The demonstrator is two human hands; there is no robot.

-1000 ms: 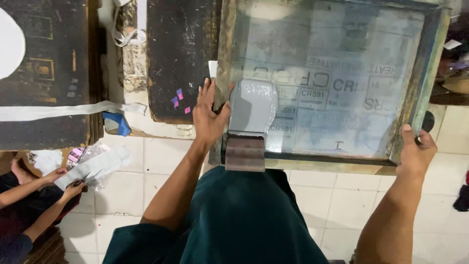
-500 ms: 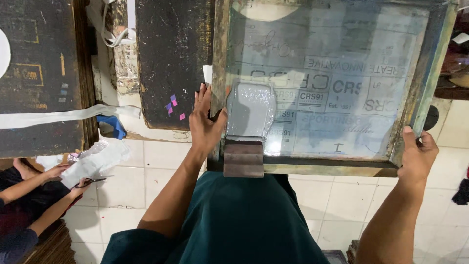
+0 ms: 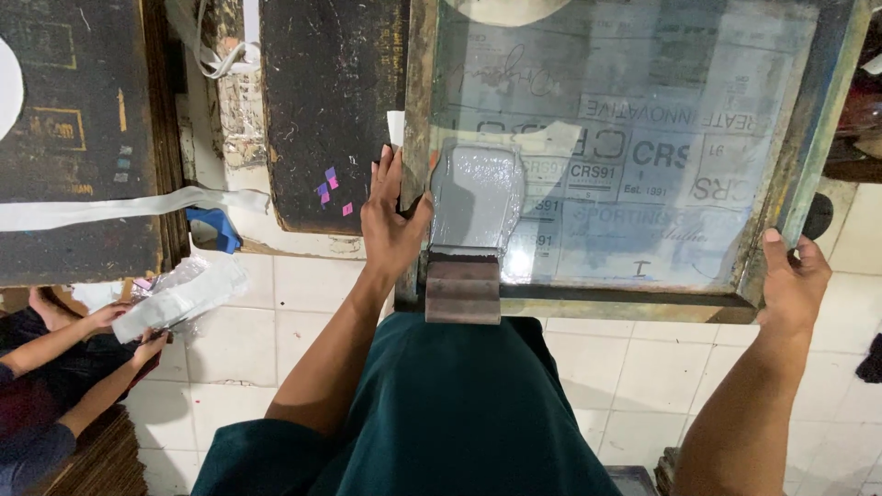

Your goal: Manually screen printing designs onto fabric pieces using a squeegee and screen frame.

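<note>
Both hands (image 3: 393,225) (image 3: 792,280) gripping, arms extended forward
</note>
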